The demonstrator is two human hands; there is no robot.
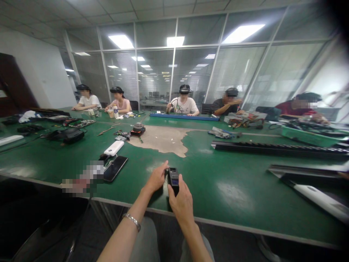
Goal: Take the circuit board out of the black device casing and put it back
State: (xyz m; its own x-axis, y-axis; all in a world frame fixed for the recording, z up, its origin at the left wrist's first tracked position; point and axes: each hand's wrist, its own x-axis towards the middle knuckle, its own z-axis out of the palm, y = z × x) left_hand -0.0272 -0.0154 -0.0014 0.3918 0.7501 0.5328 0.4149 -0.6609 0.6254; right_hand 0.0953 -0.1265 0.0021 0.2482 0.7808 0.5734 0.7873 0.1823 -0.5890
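My right hand (pixel 181 202) is wrapped round a small black handheld device (pixel 173 178), thumb on its left side and fingers along its right. The device is boxy, with a small bluish window and dark slots at its far end. It is held just above or on the green table top; I cannot tell which. My left hand (pixel 157 179) is close to the device's left side, its index finger stretched forward and nothing visible in it. Its other fingers are partly hidden. To the left lie a black phone (pixel 116 168) and a white power bank (pixel 114 148).
The green table (pixel 218 214) has a bare, torn patch (pixel 163 138) in the middle. Black metal rails (pixel 272 148) and a green basket (pixel 313 136) are on the right. A black bag (pixel 67 134) lies left. Several people sit along the far side, near a long blue bar (pixel 185 116).
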